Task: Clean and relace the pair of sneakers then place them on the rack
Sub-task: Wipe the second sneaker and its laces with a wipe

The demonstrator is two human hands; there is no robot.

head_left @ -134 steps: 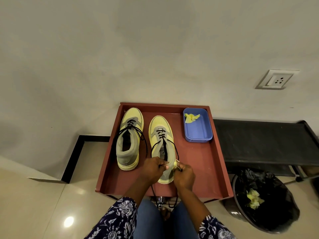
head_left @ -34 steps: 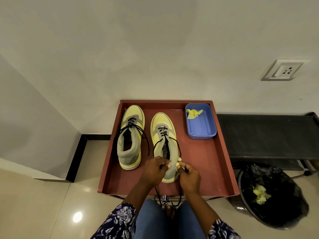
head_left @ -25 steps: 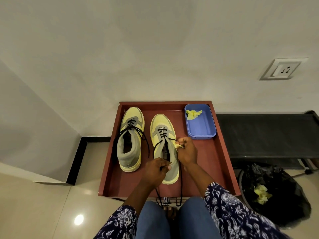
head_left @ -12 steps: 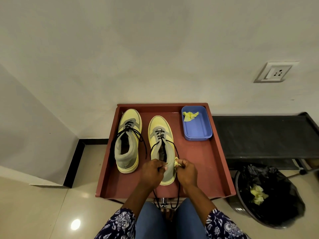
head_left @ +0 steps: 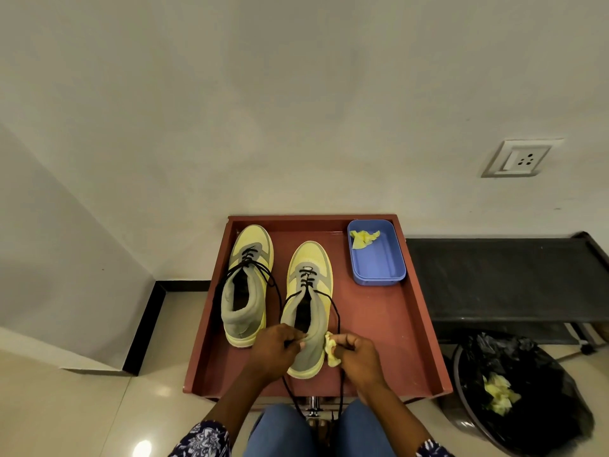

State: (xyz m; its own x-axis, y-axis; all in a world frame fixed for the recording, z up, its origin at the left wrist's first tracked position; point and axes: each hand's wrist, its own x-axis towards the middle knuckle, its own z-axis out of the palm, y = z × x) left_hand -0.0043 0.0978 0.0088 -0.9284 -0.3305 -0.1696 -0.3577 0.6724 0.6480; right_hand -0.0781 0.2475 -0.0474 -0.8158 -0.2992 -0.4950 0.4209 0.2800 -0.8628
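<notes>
So my left hand (head_left: 275, 349) pinches one black lace taut at the sneaker (head_left: 308, 308) in the tray (head_left: 389, 324) at lower centre, letting my right hand (head_left: 357, 356), gripping the yellow wipe (head_left: 331, 349) round the other, clean it.

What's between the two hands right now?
In the head view, the heel of the right sneaker lies between the left hand and the right hand, which pinches a yellow wipe.

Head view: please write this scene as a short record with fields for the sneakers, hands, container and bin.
sneakers: left sneaker and right sneaker on red tray
left hand: pinches black lace
right hand: holds yellow wipe on other lace end
blue container: one yellow wipe inside
bin: black liner, yellow wipes inside
</notes>
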